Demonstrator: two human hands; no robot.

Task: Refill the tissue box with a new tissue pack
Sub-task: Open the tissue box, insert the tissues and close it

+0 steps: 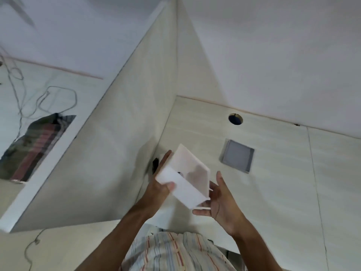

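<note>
A white tissue box (181,184) hangs tilted above the desk, its hollow open side facing up toward me and looking empty. My left hand (161,182) grips its left end, thumb on the near face and fingers behind. My right hand (218,202) cups the box's lower right corner, with fingers spread under and beside it. A thin white edge, perhaps a flap or lid, sticks out under the box by my right palm. A small dark object (155,165) sits half hidden behind my left hand. No tissue pack is visible.
The pale desk (273,173) carries a grey square panel (237,158) and a round cable hole (235,119) near the wall. A tall pale partition (117,143) rises on the left. Beyond it lie loose cables (48,98) and folded striped cloth (35,145).
</note>
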